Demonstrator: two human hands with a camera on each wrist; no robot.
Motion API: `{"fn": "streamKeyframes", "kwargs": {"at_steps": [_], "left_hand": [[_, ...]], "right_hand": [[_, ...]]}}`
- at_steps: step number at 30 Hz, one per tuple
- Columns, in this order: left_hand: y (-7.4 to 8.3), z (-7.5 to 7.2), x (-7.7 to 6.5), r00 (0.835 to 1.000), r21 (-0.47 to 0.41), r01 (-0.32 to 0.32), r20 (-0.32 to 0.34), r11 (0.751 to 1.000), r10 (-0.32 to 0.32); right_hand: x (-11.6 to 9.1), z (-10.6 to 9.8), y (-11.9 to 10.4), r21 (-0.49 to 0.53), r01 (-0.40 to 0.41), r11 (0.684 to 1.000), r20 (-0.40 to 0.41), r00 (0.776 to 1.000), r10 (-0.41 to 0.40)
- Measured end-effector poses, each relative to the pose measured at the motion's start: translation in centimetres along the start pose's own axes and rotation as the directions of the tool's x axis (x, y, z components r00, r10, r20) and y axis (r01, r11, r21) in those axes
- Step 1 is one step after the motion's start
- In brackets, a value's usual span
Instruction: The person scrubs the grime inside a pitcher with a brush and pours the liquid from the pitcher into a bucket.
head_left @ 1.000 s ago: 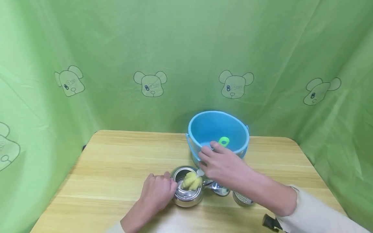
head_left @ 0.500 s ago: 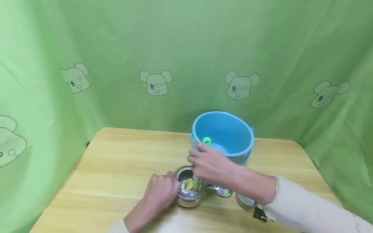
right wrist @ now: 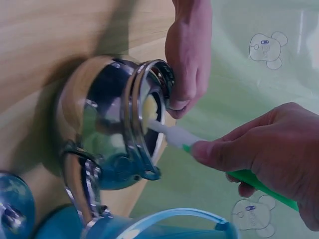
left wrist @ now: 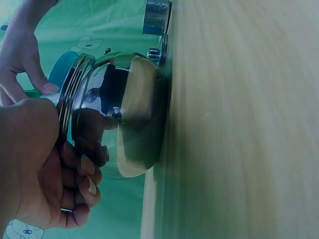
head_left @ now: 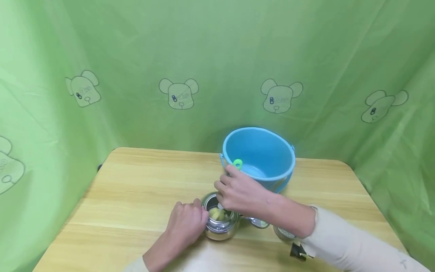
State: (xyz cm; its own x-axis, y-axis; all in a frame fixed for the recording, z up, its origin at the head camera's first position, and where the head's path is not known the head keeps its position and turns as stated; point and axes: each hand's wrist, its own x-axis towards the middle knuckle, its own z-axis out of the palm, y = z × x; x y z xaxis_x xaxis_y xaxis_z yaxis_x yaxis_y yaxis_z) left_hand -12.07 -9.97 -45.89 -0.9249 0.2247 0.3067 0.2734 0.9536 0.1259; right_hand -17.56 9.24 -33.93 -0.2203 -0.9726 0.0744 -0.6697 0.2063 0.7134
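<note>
At the lower right of the head view, a black object is seen beside the right sleeve. In the lower middle, the rim of the metal kettle, which stands upright on the table, is gripped by the left hand. The brush is pinched by the right hand just above the kettle, its yellow sponge lowered inside the mouth. To the right lie the lid and the metal cup; beyond them the blue bucket is set before the green curtain.

The scrubbing of the kettle's inside is judged to be under way: the lid is already off and the sponge is in. Still left, it seems, are the brush's removal and the lid's return.

How deep the sponge reaches cannot be told. The kettle's spout is not made out. The lid and cup are partly covered by the right forearm in the head view, and the black object cannot be identified.
</note>
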Motion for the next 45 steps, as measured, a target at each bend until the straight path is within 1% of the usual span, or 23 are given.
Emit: {"fn": "streamKeyframes", "kwargs": {"at_steps": [3, 6, 11, 17, 20, 27, 34, 38, 45], "left_hand": [[0.0, 0.0, -0.1, 1.0, 0.016, -0.005, -0.003, 1.0, 0.005], [0.0, 0.0, -0.2, 1.0, 0.015, -0.006, 0.005, 1.0, 0.006], [-0.1, -0.2, -0.1, 1.0, 0.008, -0.021, 0.015, 1.0, 0.021], [-0.1, -0.3, 0.0, 0.999, -0.008, -0.027, 0.027, 1.0, 0.027], [-0.1, -0.3, 0.1, 0.999, -0.014, -0.027, 0.031, 1.0, 0.028], [-0.2, -0.3, 0.2, 0.999, -0.018, -0.021, 0.039, 1.0, 0.021], [-0.3, -0.3, 0.1, 0.999, -0.021, -0.024, 0.024, 0.999, 0.025], [-0.4, -0.3, 0.1, 1.0, -0.029, -0.016, 0.026, 0.999, 0.017], [-0.4, -0.1, 0.2, 0.999, -0.041, -0.001, 0.046, 0.999, 0.003]], "right_hand": [[-0.1, 0.5, -0.3, 0.006, -0.015, 1.0, -0.026, 1.0, 0.015], [-0.3, 0.9, -0.7, 0.001, -0.029, 1.0, -0.044, 0.999, 0.029], [-0.3, 0.9, -1.2, -0.01, -0.04, 0.999, -0.091, 0.995, 0.039], [0.0, 1.0, -1.6, 0.009, -0.051, 0.999, -0.125, 0.991, 0.052], [0.1, 1.1, -1.8, 0.014, -0.071, 0.997, -0.124, 0.99, 0.072], [0.2, 1.0, -2.3, 0.026, -0.098, 0.995, -0.096, 0.99, 0.1], [0.4, 1.1, -2.7, -0.004, -0.107, 0.994, -0.123, 0.987, 0.106], [0.6, 1.1, -3.0, -0.013, -0.132, 0.991, -0.139, 0.982, 0.129], [0.8, 0.8, -3.8, -0.017, -0.169, 0.986, -0.122, 0.979, 0.165]]}}
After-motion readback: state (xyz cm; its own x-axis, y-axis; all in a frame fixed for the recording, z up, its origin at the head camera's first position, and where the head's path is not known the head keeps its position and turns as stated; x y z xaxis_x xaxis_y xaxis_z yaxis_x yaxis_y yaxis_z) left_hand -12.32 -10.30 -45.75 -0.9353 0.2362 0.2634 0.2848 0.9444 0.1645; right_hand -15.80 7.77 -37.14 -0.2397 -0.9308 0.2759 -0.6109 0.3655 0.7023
